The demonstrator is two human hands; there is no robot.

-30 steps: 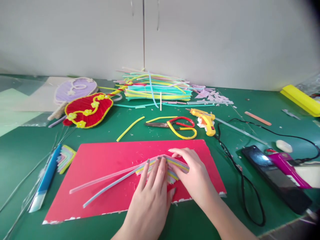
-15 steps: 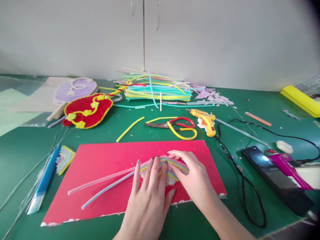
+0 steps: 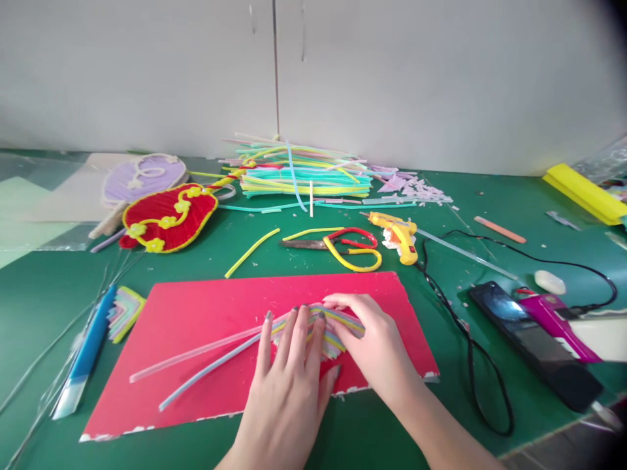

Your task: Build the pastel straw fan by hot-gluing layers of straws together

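On a red board [image 3: 206, 307] lies a fan-shaped piece of bent pastel straws [image 3: 337, 324]. My left hand [image 3: 289, 385] lies flat on it with its fingers stretched forward and pressing the straws down. My right hand [image 3: 375, 343] rests on the piece's right side, fingers curved over the upper edge. Two long straws, one pink [image 3: 196, 353] and one blue [image 3: 206, 372], run out to the left from under my left fingers.
A green table [image 3: 490, 196] holds a pile of coloured straws [image 3: 304, 173], scissors [image 3: 337, 245], a yellow glue gun [image 3: 399, 235] with a black cable [image 3: 470, 365], a phone [image 3: 533, 343], red [image 3: 166, 219] and purple [image 3: 142, 176] woven fans, and a blue cutter [image 3: 88, 349].
My left fingers spread a little wider over the straw piece. The view shifted slightly; both hands stay on the piece.
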